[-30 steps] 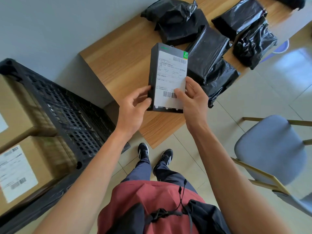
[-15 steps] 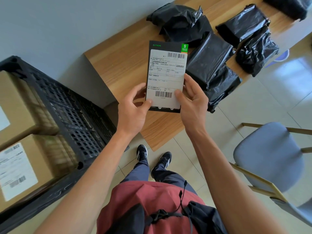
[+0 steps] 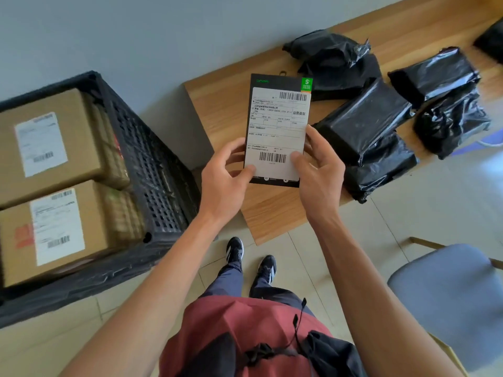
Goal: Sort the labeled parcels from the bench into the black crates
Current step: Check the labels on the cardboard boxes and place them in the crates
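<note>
Since a second ago we have turned the box (image 3: 277, 129) so its labelled face looks flat up at us, where before one dark side showed, and our view has swung left to take in more of the crate (image 3: 152, 170).

Our left hand (image 3: 226, 180) grips the box's near left edge, thumb on the label; our right hand (image 3: 318, 170) grips the near right edge, thumb beside the barcode. We hold it up over the near left part of the bench (image 3: 217, 110), probably to read the address before choosing a crate.

Black bags (image 3: 364, 126) lie on the bench to the right, well apart from the crate and not yet sorted. The crate stands on the floor at left and holds two cartons (image 3: 49, 186), labels up.

Most of the label print is too small to read. The crate's near and left sides are cut off, and only this one crate is in view. A further bag at the far right corner is clipped by the frame, and a chair (image 3: 446, 303) at near right is partly cut off.
</note>
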Motion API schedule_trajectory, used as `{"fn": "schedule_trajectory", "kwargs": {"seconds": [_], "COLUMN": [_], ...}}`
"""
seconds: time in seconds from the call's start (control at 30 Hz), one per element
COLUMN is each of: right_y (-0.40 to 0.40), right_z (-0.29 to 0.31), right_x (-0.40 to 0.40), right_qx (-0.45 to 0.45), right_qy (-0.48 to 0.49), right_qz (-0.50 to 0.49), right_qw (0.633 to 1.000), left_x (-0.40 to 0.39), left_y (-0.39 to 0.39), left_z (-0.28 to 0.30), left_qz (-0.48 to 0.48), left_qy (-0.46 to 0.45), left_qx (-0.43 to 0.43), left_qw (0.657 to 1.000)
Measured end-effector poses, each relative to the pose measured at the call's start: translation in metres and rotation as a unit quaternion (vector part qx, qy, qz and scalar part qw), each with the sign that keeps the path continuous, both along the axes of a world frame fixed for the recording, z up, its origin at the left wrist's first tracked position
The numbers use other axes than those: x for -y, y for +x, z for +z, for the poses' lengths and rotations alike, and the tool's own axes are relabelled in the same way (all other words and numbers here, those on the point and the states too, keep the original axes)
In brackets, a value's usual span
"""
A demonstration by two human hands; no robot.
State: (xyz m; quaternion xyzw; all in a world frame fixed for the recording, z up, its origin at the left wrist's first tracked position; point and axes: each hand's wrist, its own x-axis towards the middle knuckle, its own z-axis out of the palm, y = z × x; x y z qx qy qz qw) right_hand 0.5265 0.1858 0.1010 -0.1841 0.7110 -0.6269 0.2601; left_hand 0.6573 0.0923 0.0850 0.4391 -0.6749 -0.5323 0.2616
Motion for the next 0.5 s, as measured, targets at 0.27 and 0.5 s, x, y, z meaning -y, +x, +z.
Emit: {"fn": "schedule_trajectory", "kwargs": {"seconds": [0.27,0.5], "right_y": [0.049,0.113], "right_z": [0.003,0.008], "right_x": [0.016,0.044], "right_qx": [0.028,0.05], "right_qy": [-0.021,-0.027], "right_qz": [0.119,0.201], "right_qw": [0.992,0.978], "left_x": [-0.011,-0.009], "left_y": [0.069,0.143], "left_z": [0.011,0.017], "left_qz": [0.107,0.198], "left_qy": [-0.022,-0.031], "left_qx": [0.004,-0.005], "left_qw": [0.994,0.98]}}
